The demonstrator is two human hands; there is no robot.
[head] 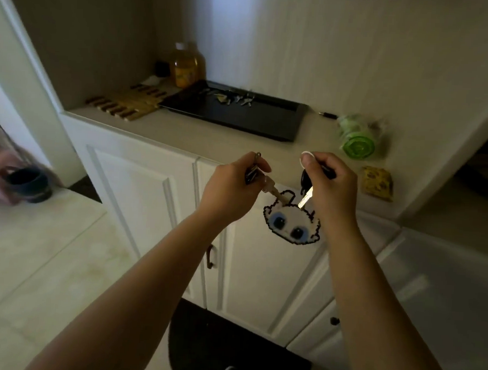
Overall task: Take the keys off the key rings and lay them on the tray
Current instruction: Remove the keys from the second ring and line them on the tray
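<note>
In front of the counter edge I hold a bunch of keys between both hands. My left hand (233, 181) grips a dark fob and a key ring, with a brass-coloured key (273, 191) sticking out to the right. My right hand (326, 178) pinches a black-headed silver key (306, 196) that points down. A white beaded charm with two blue eyes (290, 222) hangs below the hands. The black tray (268, 121) lies on the counter behind, with several loose keys (233, 97) near its far edge.
A slatted wooden trivet (125, 102) lies left of the tray and a jar of yellow liquid (185, 65) stands behind it. A green roll (358, 140) and a yellow packet (377, 183) sit on the counter at right. Another person's hand holds a dark cup (28, 183) at far left.
</note>
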